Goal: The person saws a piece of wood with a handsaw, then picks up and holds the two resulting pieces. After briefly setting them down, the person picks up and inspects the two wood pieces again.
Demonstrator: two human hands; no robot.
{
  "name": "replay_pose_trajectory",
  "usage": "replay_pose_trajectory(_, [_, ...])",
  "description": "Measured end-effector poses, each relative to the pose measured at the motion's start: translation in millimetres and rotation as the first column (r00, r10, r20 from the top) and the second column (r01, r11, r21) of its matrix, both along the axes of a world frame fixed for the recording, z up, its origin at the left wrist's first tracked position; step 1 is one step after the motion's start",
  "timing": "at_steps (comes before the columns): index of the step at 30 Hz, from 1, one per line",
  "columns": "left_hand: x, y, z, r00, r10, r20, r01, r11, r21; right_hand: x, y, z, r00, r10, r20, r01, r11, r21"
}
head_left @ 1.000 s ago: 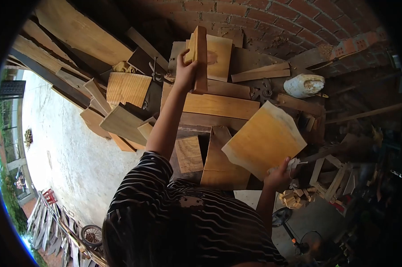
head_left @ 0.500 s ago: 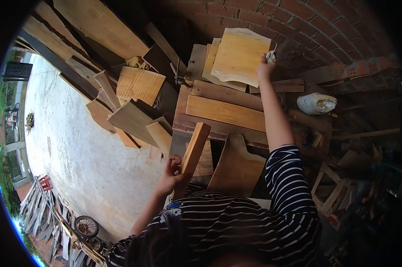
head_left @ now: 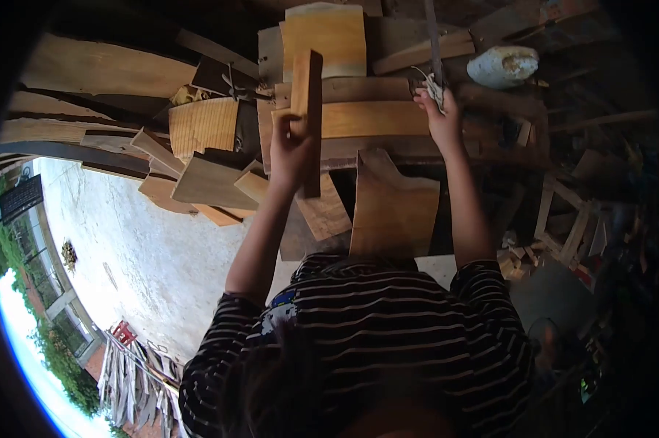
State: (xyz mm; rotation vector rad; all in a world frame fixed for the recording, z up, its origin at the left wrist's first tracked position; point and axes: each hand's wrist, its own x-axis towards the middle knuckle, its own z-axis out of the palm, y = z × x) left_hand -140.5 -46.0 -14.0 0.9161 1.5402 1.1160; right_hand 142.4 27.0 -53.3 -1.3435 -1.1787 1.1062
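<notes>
My left hand [head_left: 291, 159] is closed round a squared wooden block [head_left: 309, 84], held upright over the left part of the wooden workbench [head_left: 344, 150]. My right hand [head_left: 445, 124] grips a long narrow tool [head_left: 434, 47] by an end wrapped in pale rag. The tool's shaft points away from me; its exact kind is not clear. Between my hands a flat plank [head_left: 380, 119] lies along the bench. Behind it sits a yellowish board [head_left: 328, 36], partly covered by the block. Nearer my body is a board with a curved edge [head_left: 395, 208].
Several boards and offcuts [head_left: 212, 182] lean in a pile at the left, beside a metal clamp [head_left: 236, 87]. A dirty white container [head_left: 501, 67] lies at the bench's back right. A wooden frame [head_left: 563, 212] and scraps are on the right. Concrete floor [head_left: 139, 248] stretches left.
My left hand has raised the wooden block from near my body to over the bench. My right hand has come back from the yellowish board, and the long tool now shows in it.
</notes>
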Motion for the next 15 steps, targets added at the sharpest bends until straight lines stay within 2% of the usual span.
replay_pose_trajectory(1, [3,24,0,0.958,-0.063,-0.281,0.058,0.998,-0.026,17,-44,5,0.998,-0.013,0.067,0.015,0.999,-0.029])
replay_pose_trajectory(2, [9,50,-2,0.895,-0.102,-0.434,0.103,0.994,-0.02,35,-86,11,0.99,-0.022,0.136,0.029,0.998,-0.051])
replay_pose_trajectory(3, [8,83,-34,0.876,-0.11,-0.47,0.122,0.993,-0.006,50,-129,9,0.985,-0.104,0.14,0.119,0.987,-0.105])
replay_pose_trajectory(4, [16,107,-33,0.753,-0.145,-0.642,0.158,0.987,-0.037,64,-172,3,0.971,-0.185,0.148,0.207,0.967,-0.146])
replay_pose_trajectory(5, [3,145,-83,0.444,-0.164,-0.881,0.309,0.951,-0.021,78,-214,-6,0.949,-0.244,0.201,0.289,0.926,-0.244])
replay_pose_trajectory(6, [-8,171,-128,0.077,-0.096,-0.992,0.451,0.891,-0.051,88,-253,-12,0.922,-0.291,0.255,0.366,0.87,-0.331])
replay_pose_trajectory(7, [0,172,-125,0.075,-0.104,-0.992,0.467,0.882,-0.057,90,-285,-6,0.88,-0.263,0.394,0.423,0.812,-0.402])
replay_pose_trajectory(8, [9,178,-110,0.284,-0.253,-0.925,0.311,0.937,-0.16,90,-310,-3,0.827,-0.214,0.52,0.482,0.746,-0.46])
replay_pose_trajectory(9, [17,180,-97,0.492,-0.346,-0.799,0.169,0.938,-0.302,91,-328,-8,0.827,-0.224,0.516,0.491,0.735,-0.468])
replay_pose_trajectory(10, [28,168,-83,0.478,-0.363,-0.8,0.18,0.932,-0.315,89,-347,-14,0.769,-0.191,0.611,0.505,0.768,-0.395])
replay_pose_trajectory(11, [42,144,-65,0.446,-0.235,-0.863,0.151,0.971,-0.187,87,-365,-18,0.7,-0.157,0.697,0.505,0.798,-0.327])
replay_pose_trajectory(12, [50,123,-55,0.41,-0.1,-0.907,0.128,0.99,-0.051,84,-375,-24,0.708,-0.157,0.688,0.511,0.787,-0.347])
replay_pose_trajectory(13, [52,103,-54,0.354,-0.018,-0.935,0.211,0.976,0.061,82,-379,-33,0.686,-0.15,0.712,0.518,0.788,-0.333])
replay_pose_trajectory(14, [59,77,-54,0.403,0.053,-0.914,0.246,0.955,0.164,81,-381,-43,0.663,-0.142,0.735,0.523,0.791,-0.319])
replay_pose_trajectory(15, [53,54,-70,0.455,0.085,-0.887,0.339,0.904,0.261,80,-381,-52,0.696,-0.132,0.705,0.523,0.766,-0.373])
